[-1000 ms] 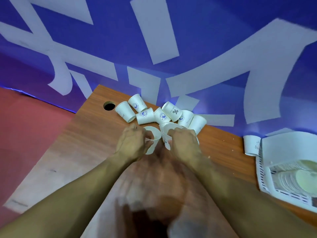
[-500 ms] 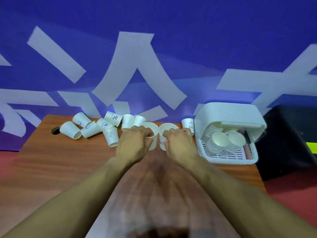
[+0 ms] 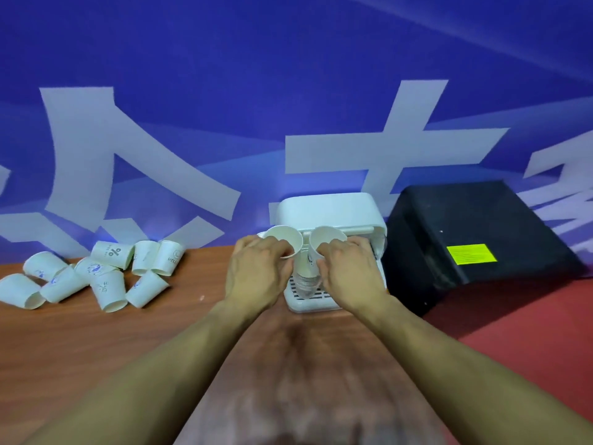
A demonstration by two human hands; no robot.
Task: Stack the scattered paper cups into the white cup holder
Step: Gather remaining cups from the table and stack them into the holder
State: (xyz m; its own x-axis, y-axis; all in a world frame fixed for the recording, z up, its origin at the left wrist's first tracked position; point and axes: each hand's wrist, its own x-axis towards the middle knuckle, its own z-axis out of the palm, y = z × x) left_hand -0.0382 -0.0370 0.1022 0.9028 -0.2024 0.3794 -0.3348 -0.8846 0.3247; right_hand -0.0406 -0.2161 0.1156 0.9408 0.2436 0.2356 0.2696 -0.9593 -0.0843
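L grip (image 3: 256,274) clamped on cup (image 3: 284,240), R grip (image 3: 349,271) clamped on 2nd cup (image 3: 324,239), both at holder (image 3: 327,210).

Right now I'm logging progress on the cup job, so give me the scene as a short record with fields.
left hand: grips the left cup, mouth facing the camera
right hand: grips the right cup, beside the left cup
holder: white, lid up, just behind and below both hands
loose cups: clustered on the table, left of the hands
other: black box right of the holder
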